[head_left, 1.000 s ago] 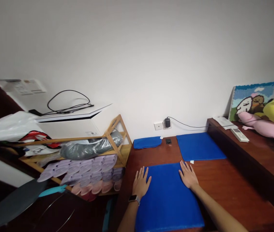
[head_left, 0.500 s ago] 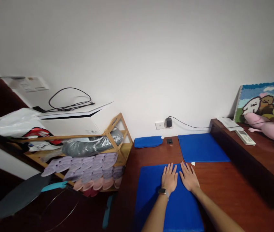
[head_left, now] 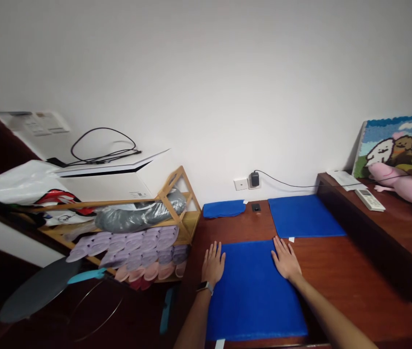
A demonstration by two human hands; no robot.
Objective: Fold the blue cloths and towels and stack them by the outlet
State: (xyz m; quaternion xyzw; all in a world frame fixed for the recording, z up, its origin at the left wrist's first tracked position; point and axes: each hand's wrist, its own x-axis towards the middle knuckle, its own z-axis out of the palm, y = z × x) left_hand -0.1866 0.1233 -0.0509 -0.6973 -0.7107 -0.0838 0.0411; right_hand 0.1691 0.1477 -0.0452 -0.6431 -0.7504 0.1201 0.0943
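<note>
The near blue cloth (head_left: 255, 291) is spread on the table (head_left: 358, 286), in front of the folded blue cloth (head_left: 224, 209) and the far-right blue cloth (head_left: 304, 216). The left hand (head_left: 213, 265) is laid palm down at its upper left edge, fingers extended, nothing gripped. The right hand (head_left: 286, 260) is opened flat at the upper right corner, also unloaded. Contact pressure can't be read from this view. For a good flat lay, light, even pressure should be applied through whole palms, not fingertips, and strokes should be run from the middle outward. One side should be pinned while the other is worked, else the sheet may be dragged askew. The lower edge, where a white tag (head_left: 219, 344) sticks out, sits close to the table front, so pulling toward the body is best avoided. Corners should be checked for curl.
</note>
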